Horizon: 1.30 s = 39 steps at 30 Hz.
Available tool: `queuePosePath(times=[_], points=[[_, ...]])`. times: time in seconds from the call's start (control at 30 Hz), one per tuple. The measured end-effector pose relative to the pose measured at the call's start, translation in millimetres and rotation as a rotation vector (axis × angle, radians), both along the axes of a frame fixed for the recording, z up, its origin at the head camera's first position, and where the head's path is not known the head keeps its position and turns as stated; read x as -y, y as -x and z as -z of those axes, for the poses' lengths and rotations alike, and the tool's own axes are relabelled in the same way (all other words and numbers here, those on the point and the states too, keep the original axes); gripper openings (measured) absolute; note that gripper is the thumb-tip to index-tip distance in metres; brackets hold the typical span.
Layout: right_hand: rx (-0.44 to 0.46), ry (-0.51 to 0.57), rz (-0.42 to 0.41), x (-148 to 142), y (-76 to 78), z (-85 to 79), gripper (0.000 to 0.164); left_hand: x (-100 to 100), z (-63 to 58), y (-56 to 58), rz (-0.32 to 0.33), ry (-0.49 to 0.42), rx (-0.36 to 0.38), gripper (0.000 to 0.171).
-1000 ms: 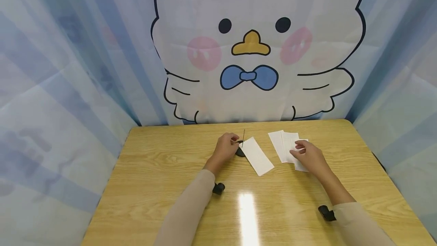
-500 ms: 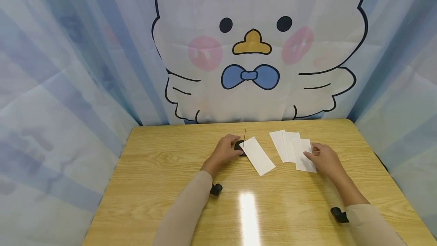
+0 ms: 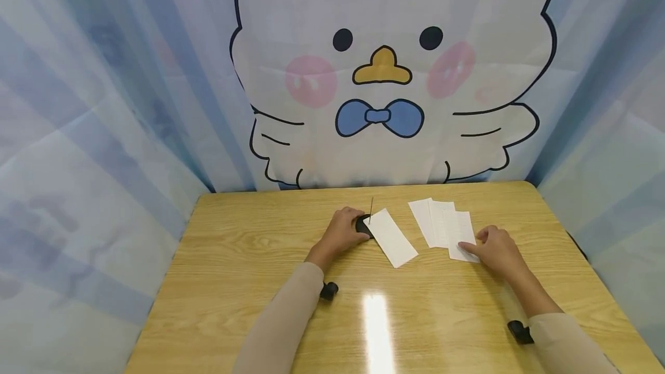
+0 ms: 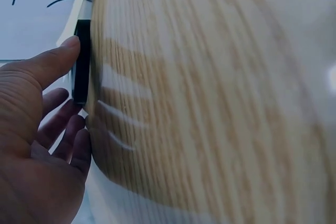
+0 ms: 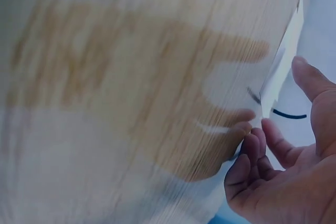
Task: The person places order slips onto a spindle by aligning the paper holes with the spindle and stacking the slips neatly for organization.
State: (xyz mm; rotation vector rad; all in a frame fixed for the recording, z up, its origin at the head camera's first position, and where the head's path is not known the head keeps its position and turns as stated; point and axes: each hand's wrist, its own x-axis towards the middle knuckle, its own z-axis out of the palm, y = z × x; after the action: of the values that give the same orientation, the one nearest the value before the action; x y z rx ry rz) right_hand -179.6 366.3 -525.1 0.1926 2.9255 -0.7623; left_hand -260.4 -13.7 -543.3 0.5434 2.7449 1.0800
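Note:
On the far middle of the table stands a paper spike with a round black base (image 3: pixel 362 225) and a thin upright needle (image 3: pixel 371 205). My left hand (image 3: pixel 343 231) holds that base from the left; in the left wrist view, thumb and fingers lie at opposite sides of the dark disc (image 4: pixel 82 69). A white paper slip (image 3: pixel 392 240) slants down from the needle toward me. To its right, three more slips overlap in a fan. The thumb of my right hand (image 3: pixel 497 251) lies over the rightmost slip (image 3: pixel 459 227), with the index fingertip by its edge (image 5: pixel 266 109).
The wooden table (image 3: pixel 249 310) ends at a curtain (image 3: pixel 395 160) printed with a cartoon bird. Black wrist cameras (image 3: pixel 328 291) sit at both sleeves. A bright light reflection (image 3: pixel 378 333) crosses the near table.
My right hand has moved right, from above the fanned slips to the right edge of the rightmost one. My left hand has shifted slightly, its thumb now at the near side of the black base.

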Motion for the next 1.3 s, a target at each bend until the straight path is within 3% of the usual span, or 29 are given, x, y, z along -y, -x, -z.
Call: queuePosePath(times=[0.2, 0.67, 0.87, 1.3], points=[[0.01, -0.022, -0.005, -1.0, -2.1, 2.8, 0.078, -1.3, -0.7, -2.7, -0.001, 0.005, -0.011, 0.058], [-0.028, 0.023, -0.02, -0.5, -4.9, 3.4, 0.05, -1.4, 1.5, -2.5, -0.02, 0.014, -0.016, 0.059], [-0.057, 0.03, -0.023, -1.9, -3.5, 6.0, 0.048, -2.1, 3.8, -3.0, -0.028, -0.002, -0.015, 0.058], [-0.024, 0.023, 0.005, -1.6, -2.9, 0.0, 0.047, -2.2, 3.7, -3.2, -0.039, -0.008, 0.0, 0.058]])
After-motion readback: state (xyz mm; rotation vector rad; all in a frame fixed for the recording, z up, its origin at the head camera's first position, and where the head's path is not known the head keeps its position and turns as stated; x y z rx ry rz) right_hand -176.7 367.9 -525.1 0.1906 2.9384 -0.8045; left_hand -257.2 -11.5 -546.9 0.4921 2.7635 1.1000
